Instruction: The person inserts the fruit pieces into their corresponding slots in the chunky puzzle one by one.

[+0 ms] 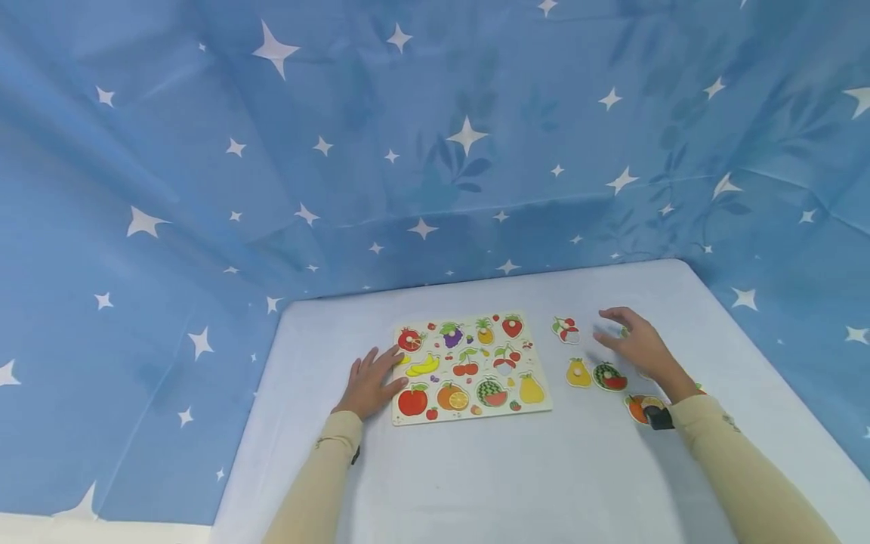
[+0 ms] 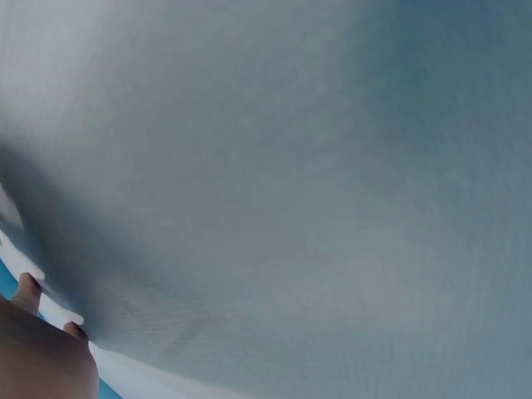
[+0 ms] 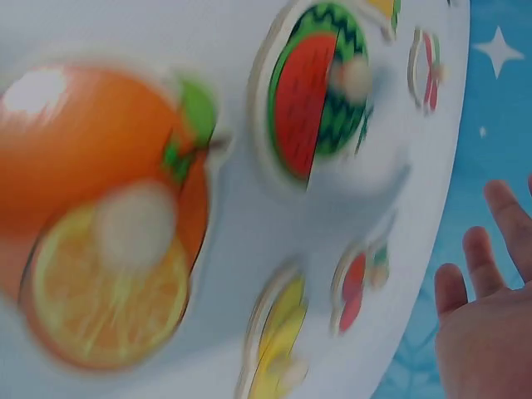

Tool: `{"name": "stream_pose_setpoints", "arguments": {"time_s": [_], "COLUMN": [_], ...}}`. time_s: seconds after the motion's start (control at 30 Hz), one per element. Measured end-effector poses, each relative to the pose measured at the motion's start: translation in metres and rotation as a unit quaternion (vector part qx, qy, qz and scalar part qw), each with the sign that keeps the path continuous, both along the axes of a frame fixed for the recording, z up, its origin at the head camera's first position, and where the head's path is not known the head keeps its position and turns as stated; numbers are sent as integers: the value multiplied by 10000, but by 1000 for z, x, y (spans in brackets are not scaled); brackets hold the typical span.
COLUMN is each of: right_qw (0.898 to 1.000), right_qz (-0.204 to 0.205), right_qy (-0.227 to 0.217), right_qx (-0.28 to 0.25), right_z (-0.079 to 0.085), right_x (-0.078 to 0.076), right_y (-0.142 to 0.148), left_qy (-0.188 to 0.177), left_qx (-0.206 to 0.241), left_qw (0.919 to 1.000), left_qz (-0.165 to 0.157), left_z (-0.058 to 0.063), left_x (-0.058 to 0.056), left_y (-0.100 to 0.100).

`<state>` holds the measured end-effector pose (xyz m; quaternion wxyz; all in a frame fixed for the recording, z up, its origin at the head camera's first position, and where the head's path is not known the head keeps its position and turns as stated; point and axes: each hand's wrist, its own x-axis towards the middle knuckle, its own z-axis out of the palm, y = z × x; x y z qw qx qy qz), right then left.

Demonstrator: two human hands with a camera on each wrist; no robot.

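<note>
A fruit puzzle board (image 1: 466,319) lies flat on the white table. My left hand (image 1: 368,385) rests at its left edge, fingers spread, fingertips over the rim. In the left wrist view part of that hand (image 2: 46,353) shows at the lower left. My right hand (image 1: 635,344) hovers above loose knobbed pieces, thumb and fingers apart, holding nothing. Around it lie a cherry-like red and white piece (image 1: 566,329), a pear piece (image 1: 578,373), a watermelon piece (image 1: 610,376) and an orange piece (image 1: 637,409). The right wrist view also shows a banana piece (image 3: 278,332) and a red cherry piece (image 3: 351,287).
The white table (image 1: 469,483) has a rounded far right corner. A blue curtain (image 1: 381,181) with white stars hangs behind it and along both sides. A small black device (image 1: 658,418) sits at my right wrist, overlapping the orange piece in the head view.
</note>
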<state>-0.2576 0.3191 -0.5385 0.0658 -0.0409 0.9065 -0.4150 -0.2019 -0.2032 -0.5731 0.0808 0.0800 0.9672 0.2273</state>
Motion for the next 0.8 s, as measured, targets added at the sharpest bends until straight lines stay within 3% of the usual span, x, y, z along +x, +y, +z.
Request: {"name": "stream_pose_setpoints", "arguments": {"time_s": [0.17,0.47,0.8], "right_qw": [9996,9968,9927], "right_qz": [-233,-698,-1002], "right_qy": [77,-233,-374], "right_qx": [116,323,564], "right_z": [4,-3,-14], "right_x": [11,38,59], "right_y": [22,56,77], "left_qy": [11,86,-164], "left_qx": [98,151,209], "left_qw": [9999,9998,9996], "left_qz": [29,21,-9], "left_z": [-2,-5,-1], "left_x": [-2,-2,1], "left_y": [-1,-2,0]}}
